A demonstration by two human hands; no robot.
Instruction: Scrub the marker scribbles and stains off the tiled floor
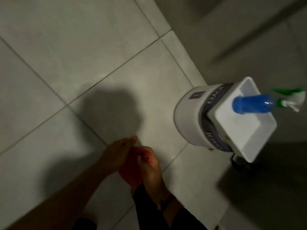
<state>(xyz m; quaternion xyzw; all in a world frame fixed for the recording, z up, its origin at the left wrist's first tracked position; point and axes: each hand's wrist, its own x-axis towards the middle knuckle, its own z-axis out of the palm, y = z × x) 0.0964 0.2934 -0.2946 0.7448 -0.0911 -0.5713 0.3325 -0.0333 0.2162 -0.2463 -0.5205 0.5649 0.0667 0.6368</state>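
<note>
Both my hands meet low in the middle of the head view around a red cloth-like thing (131,173). My left hand (119,151) lies flat along its left side, fingers stretched out. My right hand (150,166) is curled around its right side and grips it. The picture is blurred, so what the red thing is stays unclear. The pale tiled floor (83,47) spreads out below; I see no marker scribbles or stains on it in this blurred view. A blue spray bottle (249,103) with a green and white trigger head stands in a white tray (259,143).
The white tray rests on top of a white round bucket (187,117) with a dark band, at the right. A wall with a skirting runs along the upper right (249,39). My shadow falls on the tiles at centre. A dark trouser leg (149,209) shows below my hands.
</note>
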